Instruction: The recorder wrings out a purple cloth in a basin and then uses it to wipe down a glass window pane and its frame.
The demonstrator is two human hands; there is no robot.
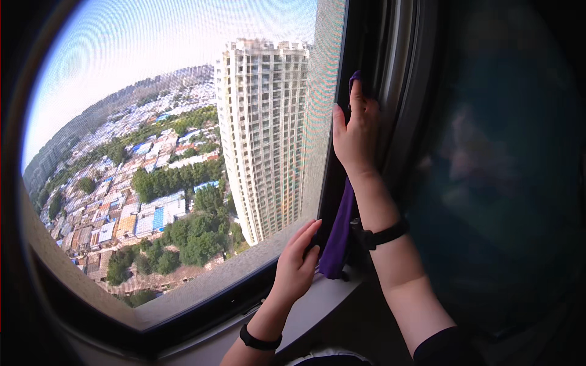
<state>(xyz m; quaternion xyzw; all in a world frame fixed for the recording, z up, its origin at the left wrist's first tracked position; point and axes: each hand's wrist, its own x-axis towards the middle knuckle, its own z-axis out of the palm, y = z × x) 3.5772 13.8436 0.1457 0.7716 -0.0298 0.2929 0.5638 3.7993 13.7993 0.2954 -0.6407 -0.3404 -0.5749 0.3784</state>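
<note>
I have the right hand [356, 131] raised high against the dark upright of the window frame [390, 110], fingers stretched nearly straight and held together, the palm pressing a purple cloth [339, 235] flat to the frame. Only a small tip of the cloth peeks out above the fingertips; the rest hangs down in a long fold beside my wrist and ends just above the pale window sill [323, 299]. To my eye the flat, open-palmed hold is there to keep the fabric spread against the narrow frame rather than bunched, so I am pinning it more than gripping it. My left hand [297, 265] sits lower, at the bottom corner of the insect screen [320, 110], fingers loosely extended and slightly curved, touching the edge where screen meets sill; it closes on nothing that I can see, and looks placed to steady me or the screen. Each wrist carries a black band, the right wristband [384, 235] and the left wristband [259, 340]. Beyond the glass stands a tall cream tower block [262, 134] above low roofs and green trees [183, 238], far below. To the right, the dark glass pane [506, 183] gives only a dim reflection. I see no packages, labels or signs anywhere within reach.
</note>
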